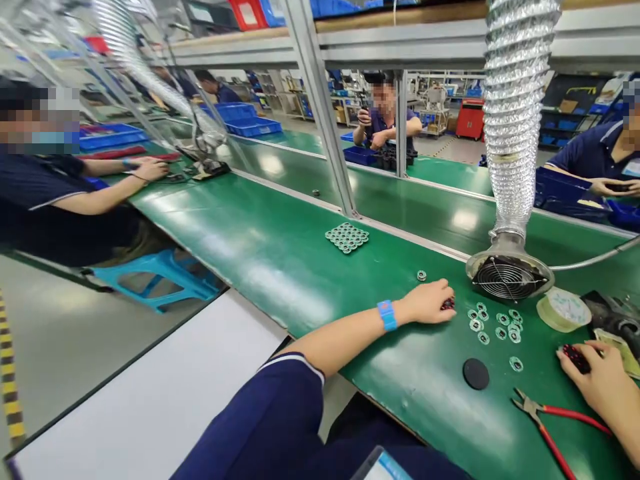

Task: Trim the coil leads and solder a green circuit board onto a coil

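My left hand [428,303], with a blue band at the wrist, is closed round a bunch of small black-and-red pieces [449,304] over the green bench. At the right, fingers of my right hand [603,377] curl round another bunch of black-and-red pieces [576,359]; their exact kind is too small to tell. Several small round circuit boards [501,333] lie loose between the hands. One more round board [421,275] sits just beyond my left hand. A black disc [475,374] and red-handled cutting pliers [537,408] rest nearer to me.
A fume-extractor fan [506,277] hangs from a silver duct beyond the boards. Beside it stands a round translucent tub [564,310]. A panel of joined round boards [347,237] lies farther left, near a metal post [325,113]. Other people sit at neighbouring benches.
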{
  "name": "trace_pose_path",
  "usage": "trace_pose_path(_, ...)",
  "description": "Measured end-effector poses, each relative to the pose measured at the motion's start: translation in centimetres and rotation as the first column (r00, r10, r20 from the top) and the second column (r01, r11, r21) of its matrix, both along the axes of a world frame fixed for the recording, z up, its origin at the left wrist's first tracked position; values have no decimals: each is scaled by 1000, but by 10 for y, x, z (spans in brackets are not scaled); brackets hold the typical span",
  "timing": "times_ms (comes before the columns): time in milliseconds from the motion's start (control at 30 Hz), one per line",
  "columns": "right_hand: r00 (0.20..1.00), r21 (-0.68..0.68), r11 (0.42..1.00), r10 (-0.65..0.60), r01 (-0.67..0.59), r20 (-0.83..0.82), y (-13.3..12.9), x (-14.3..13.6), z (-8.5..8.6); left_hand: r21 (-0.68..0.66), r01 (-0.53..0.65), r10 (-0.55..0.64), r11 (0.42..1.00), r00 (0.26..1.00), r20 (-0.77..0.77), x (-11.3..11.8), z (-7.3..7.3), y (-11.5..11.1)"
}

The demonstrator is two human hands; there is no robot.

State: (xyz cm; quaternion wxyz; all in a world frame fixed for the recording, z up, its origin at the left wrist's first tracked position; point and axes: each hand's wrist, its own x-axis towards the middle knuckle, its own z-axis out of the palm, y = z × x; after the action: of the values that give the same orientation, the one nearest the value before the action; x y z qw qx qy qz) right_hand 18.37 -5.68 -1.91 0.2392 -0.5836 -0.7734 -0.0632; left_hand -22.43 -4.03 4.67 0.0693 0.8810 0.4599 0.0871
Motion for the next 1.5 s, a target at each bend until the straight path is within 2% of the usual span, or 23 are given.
trace_pose_path(67,1000,-14,1000,-7,8,29,-6,-15,13,-2,-49,49,999,999,-18,-21,-9,0)
trace_pose_path(167,999,-22,1000,-10,11,45,-13,-55,37,-1,-89,89,996,996,-15,-33,-19,3)
trace_pose_path(267,991,-95,990,108,-100,84,-17,-117,58,7,-96,95,995,995,18,-34,-22,7)
trace_pose_path(333,968,-176,964,222,-199,119,-15,-162,65,19,-95,93,995,994,59,-35,-20,8)
trace_pose_path(433,915,-275,906,372,-321,158,-4,-216,64,52,-119,110,992,983,145,-40,-14,8)
trace_pose_path(500,888,-311,878,427,-363,169,4,-238,58,73,-160,143,984,970,197,-46,-12,12)
trace_pose_path(633,879,-320,863,454,-391,148,16,-256,47,42,-180,167,983,961,220,-60,-20,22)
trace_pose_path(733,885,-296,863,455,-410,102,22,-261,47,-1,-184,180,983,961,209,-72,-25,26)
trace_pose_path(833,897,-243,877,439,-414,53,23,-256,60,-5,-222,218,975,952,213,-85,-19,23)
trace_pose_path(900,919,-190,904,394,-384,17,16,-240,74,18,-261,250,965,940,231,-87,-10,19)
trace_pose_path(1000,966,-141,956,257,-258,-25,-7,-196,93,61,-253,225,966,930,289,-78,2,8)
trace_pose_path(1067,996,-171,982,84,-78,32,-30,-156,96,75,-149,121,986,947,297,-66,5,-1)
trace_pose_path(1167,991,-164,981,-89,105,100,-69,-95,83,71,-5,-10,997,980,198,-50,3,-14)
trace_pose_path(1267,970,-173,969,-141,176,198,-104,-49,55,77,-29,20,997,994,112,-42,-3,-19)
trace_pose_path(1367,979,-270,951,-102,148,177,-131,-27,31,48,-111,104,993,988,114,-41,-8,-18)
trace_pose_path(1500,991,-300,949,-62,96,121,-157,-23,17,-49,-134,140,990,978,153,-40,-13,-15)
